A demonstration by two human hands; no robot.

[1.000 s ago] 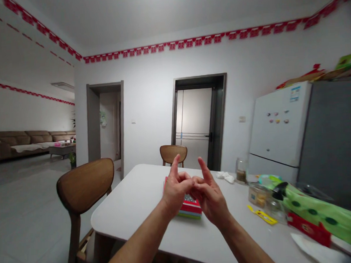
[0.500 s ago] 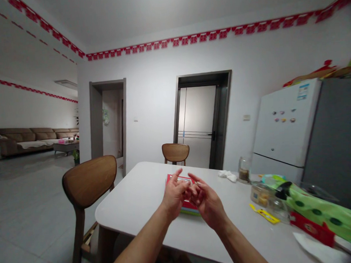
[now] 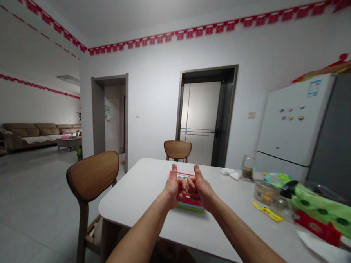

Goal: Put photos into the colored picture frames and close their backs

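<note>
My left hand [image 3: 176, 188] and my right hand [image 3: 198, 188] are raised side by side above the near part of the white table [image 3: 137, 188]. Both are curled into fists with the thumbs pointing up, and their knuckles meet or nearly meet. Nothing shows inside either hand. Behind and below them lies a stack of books [image 3: 191, 208] with a red cover on top and a green edge beneath, partly hidden by the hands.
Wooden chairs stand at the left [image 3: 94, 177] and far side [image 3: 178, 149]. On the table's right are white tissue [image 3: 230, 173], a glass jar [image 3: 247, 171], clear containers [image 3: 264, 192], a yellow item [image 3: 272, 214], a red box [image 3: 317, 228] and a green spotted bag [image 3: 329, 209].
The fingers of both hands have curled into fists, and the thumbs now point straight up. The whole view has shifted slightly, with the room's objects a little further right.
</note>
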